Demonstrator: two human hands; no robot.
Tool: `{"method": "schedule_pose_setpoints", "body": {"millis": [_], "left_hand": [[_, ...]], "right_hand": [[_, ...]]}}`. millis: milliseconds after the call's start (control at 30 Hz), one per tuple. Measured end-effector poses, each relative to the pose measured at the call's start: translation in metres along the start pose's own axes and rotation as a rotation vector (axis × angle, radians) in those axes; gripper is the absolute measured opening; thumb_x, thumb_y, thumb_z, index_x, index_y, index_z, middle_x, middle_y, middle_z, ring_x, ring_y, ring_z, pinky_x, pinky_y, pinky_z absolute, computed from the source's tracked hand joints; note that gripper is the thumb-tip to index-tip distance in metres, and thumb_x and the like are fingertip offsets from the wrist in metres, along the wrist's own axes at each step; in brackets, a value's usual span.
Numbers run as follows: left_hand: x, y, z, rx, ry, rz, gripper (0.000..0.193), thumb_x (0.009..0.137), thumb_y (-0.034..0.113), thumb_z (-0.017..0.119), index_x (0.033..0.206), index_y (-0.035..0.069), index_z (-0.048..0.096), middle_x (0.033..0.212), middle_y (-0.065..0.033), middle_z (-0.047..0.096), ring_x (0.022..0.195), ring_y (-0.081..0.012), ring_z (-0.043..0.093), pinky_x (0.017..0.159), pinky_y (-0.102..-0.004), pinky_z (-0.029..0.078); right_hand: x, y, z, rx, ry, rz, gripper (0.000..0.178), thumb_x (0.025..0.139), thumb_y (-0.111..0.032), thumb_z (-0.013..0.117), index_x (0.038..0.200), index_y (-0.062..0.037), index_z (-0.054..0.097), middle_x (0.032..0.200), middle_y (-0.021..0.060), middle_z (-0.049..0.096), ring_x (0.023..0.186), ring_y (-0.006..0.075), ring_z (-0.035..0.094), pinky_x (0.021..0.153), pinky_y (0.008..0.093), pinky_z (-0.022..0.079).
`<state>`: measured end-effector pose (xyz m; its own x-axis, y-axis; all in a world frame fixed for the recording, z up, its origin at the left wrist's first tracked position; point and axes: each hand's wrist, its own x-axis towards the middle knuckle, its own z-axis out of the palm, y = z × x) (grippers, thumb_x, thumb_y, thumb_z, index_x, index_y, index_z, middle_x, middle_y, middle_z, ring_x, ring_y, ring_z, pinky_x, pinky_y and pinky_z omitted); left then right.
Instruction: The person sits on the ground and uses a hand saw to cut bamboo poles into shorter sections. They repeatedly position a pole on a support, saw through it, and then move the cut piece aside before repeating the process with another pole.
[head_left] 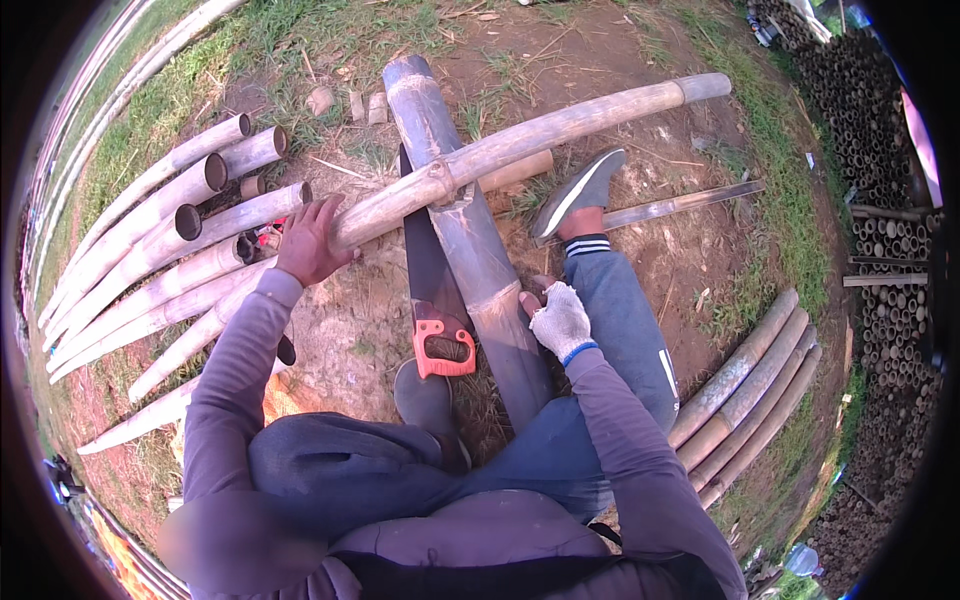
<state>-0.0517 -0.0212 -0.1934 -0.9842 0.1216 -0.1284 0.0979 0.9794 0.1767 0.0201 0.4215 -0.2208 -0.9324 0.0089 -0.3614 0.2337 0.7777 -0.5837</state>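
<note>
My bare left hand (312, 243) grips a long pale bamboo pole (530, 135), thumb on one side and fingers on the other. The pole lies across a thicker grey bamboo log (470, 240), which slants from the far side down to my legs. My right hand (560, 322), in a white knit glove with bare fingertips, rests by the log's right side. Its fingers are curled, and whatever they may hold is hidden. Left of the log a handsaw stands, with a dark blade (428, 260) and an orange handle (426, 352); the blade's upper part passes behind the pole.
Several cut bamboo poles (150, 220) lie at left, their open ends toward me. More poles (745, 385) lie at right. A split bamboo strip (690, 203) lies beyond my right shoe (580, 190). Stacked bamboo (880, 130) fills the far right.
</note>
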Motion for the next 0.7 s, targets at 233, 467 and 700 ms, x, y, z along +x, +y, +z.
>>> {"method": "schedule_pose_setpoints", "body": {"millis": [233,467,700], "left_hand": [[-0.046,0.018,0.002,0.056,0.259,0.212,0.093,0.076,0.033,0.090,0.156,0.013,0.047,0.154,-0.0162,0.050,0.147,-0.0411,0.043,0.124,-0.0549,0.033],[-0.058,0.026,0.017,-0.056,0.291,0.099,0.093,0.077,0.027,0.089,0.158,0.013,0.045,0.157,-0.0168,0.048,0.148,-0.0424,0.041,0.124,-0.0556,0.033],[-0.065,0.002,0.014,-0.039,0.234,0.003,0.092,0.078,0.028,0.088,0.158,0.014,0.045,0.156,-0.0174,0.049,0.148,-0.0422,0.042,0.124,-0.0552,0.034]], "right_hand": [[-0.043,0.005,0.017,0.019,0.111,0.016,0.053,0.096,-0.036,0.075,0.134,-0.0012,0.069,0.115,0.0263,0.076,0.106,0.0399,0.075,0.092,0.0485,0.058],[-0.027,-0.020,0.007,0.117,0.185,-0.046,0.056,0.095,-0.036,0.073,0.135,0.0028,0.068,0.119,0.0283,0.075,0.111,0.0411,0.074,0.100,0.0482,0.056],[0.069,0.005,-0.030,-0.071,0.164,0.103,0.050,0.095,-0.031,0.075,0.134,0.0004,0.068,0.120,0.0281,0.075,0.117,0.0445,0.071,0.102,0.0512,0.055]]}}
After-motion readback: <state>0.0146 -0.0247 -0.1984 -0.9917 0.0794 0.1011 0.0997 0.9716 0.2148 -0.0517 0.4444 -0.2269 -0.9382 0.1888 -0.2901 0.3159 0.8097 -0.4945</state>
